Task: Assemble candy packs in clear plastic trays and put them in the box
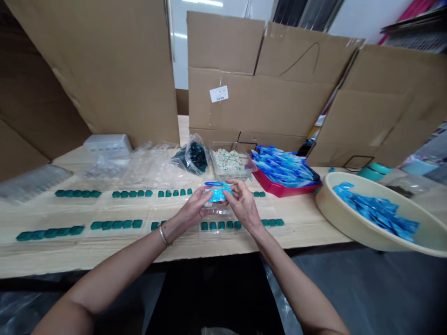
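My left hand and my right hand meet above the middle of the wooden table, both pinching a bright blue plastic packet. Its far edge curls up, and my fingers hide part of it. Below my hands lies a clear plastic piece, and I cannot tell whether the packet touches it. Two rows of small teal blocks run across the table on either side of my hands. A metal bangle circles my left wrist.
Behind my hands are a clear tub of pale pieces and a clear bag of dark items. A red tray holds blue packets. A beige basin of blue packets sits at the right table edge. Cardboard sheets stand behind.
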The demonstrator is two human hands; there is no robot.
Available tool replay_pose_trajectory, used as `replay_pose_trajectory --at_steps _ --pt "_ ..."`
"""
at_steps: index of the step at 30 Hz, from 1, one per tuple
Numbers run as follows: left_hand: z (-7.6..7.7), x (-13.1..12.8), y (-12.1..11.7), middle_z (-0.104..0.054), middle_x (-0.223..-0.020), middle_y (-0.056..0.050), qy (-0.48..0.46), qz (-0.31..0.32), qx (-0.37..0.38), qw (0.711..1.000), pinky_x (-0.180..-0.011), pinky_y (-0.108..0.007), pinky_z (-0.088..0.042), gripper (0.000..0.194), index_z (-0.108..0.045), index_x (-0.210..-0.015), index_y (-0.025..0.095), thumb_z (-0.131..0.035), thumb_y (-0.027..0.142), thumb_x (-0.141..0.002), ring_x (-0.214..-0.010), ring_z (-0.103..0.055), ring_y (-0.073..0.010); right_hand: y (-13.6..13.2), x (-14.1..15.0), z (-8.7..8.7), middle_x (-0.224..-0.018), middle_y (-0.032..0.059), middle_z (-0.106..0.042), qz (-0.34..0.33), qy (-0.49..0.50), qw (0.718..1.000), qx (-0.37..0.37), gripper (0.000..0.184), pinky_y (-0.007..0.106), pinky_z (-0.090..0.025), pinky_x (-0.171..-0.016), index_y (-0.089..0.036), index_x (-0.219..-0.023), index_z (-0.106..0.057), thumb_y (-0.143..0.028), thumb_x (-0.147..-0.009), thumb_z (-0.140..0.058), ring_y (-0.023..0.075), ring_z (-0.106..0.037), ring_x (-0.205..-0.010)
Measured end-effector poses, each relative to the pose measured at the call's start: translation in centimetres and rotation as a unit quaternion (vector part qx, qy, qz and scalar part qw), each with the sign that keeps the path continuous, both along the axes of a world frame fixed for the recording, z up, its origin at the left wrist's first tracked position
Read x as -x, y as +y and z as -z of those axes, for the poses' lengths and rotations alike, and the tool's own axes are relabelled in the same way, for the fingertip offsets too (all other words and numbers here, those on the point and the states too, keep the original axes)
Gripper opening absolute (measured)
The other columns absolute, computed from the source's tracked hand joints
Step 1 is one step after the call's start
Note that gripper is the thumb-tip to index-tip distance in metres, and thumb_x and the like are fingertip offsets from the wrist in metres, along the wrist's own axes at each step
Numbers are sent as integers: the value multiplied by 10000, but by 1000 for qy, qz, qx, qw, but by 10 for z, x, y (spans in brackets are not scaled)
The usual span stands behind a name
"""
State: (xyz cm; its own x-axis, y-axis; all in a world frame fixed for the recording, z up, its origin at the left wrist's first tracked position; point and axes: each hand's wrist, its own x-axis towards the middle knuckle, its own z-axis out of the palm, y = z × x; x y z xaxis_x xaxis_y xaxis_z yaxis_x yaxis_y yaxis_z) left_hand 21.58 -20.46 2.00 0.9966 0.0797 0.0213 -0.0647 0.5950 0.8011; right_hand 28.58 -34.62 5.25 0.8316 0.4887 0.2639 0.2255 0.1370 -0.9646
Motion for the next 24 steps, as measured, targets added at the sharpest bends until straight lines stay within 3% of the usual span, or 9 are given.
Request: replay_pose_trajectory --at_steps 7,14,19,24 --pt "-2 1 2 -621 -1064 -66 -20 -7 -17 1000 -787 -412 -535 308 -520 -1093 209 -609 274 -806 -865 -646 -192 4 3 3 -751 11 -660 -18 34 999 -24 269 272 -508 -585 -186 -844 -592 -391 -692 -679 128 -600 -583" --pt "-4 2 2 -593 -1120 -60 5 -25 10 1000 -793 -429 -535 254 -558 -1004 197 -641 270 -776 -920 -625 -216 -19 -7 -6 -714 27 -641 71 -74 992 69 239 262 -478 -588 -175 -748 -586 -376 -674 -693 138 -576 -622" --pt "-4 2 2 -586 -1095 -63 11 -9 -2 1000 -778 -419 -543 272 -553 -1015 195 -653 245 -767 -891 -621 -201 -31 -19 -2 -706 17 -652 15 -148 970 191 145 255 -471 -584 -180 -781 -607 -310 -728 -642 141 -590 -617" --pt "1 0 3 -591 -1108 -85 20 -7 -8 1000 -765 -405 -554 266 -550 -1033 179 -620 276 -796 -915 -608 -193 -37 -30 -12 -895 33 -697 -87 -272 915 285 161 293 -481 -750 -213 -902 -684 -195 -805 -557 175 -635 -821"
